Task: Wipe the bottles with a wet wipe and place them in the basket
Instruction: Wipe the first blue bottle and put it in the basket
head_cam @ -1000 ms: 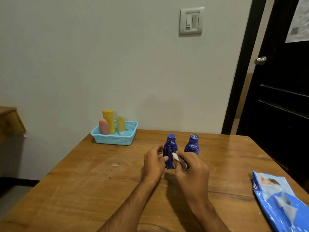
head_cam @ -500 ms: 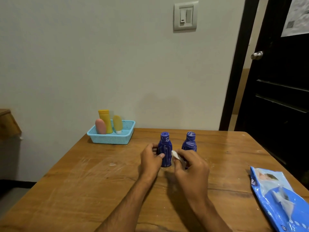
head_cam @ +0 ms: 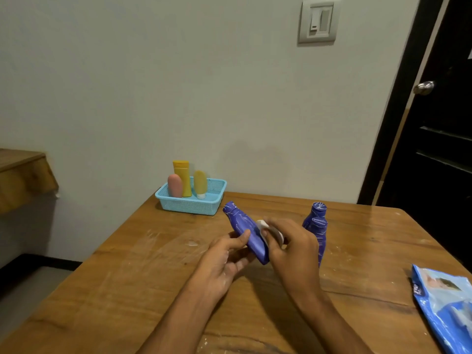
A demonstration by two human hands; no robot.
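My left hand [head_cam: 224, 261] holds a dark blue bottle [head_cam: 245, 229] lifted off the table and tilted, its cap pointing up and left. My right hand [head_cam: 291, 249] pinches a white wet wipe [head_cam: 265, 229] and presses it against the bottle's side. A second blue bottle [head_cam: 316, 226] stands upright on the wooden table just right of my right hand. At the table's far left edge sits a light blue basket [head_cam: 189, 205] holding a pink bottle [head_cam: 175, 186], an orange bottle [head_cam: 182, 175] and a yellow tube [head_cam: 200, 183].
A blue pack of wet wipes [head_cam: 444, 305] lies at the table's right edge. The wooden table [head_cam: 127, 290] stands against a pale wall. A dark door [head_cam: 439, 139] is at the right, a wooden ledge [head_cam: 20, 175] at the left.
The left blue bottle stood upright on the table; my left hand has lifted and tilted it. My right hand now presses the wipe on its side. The view has shifted right.
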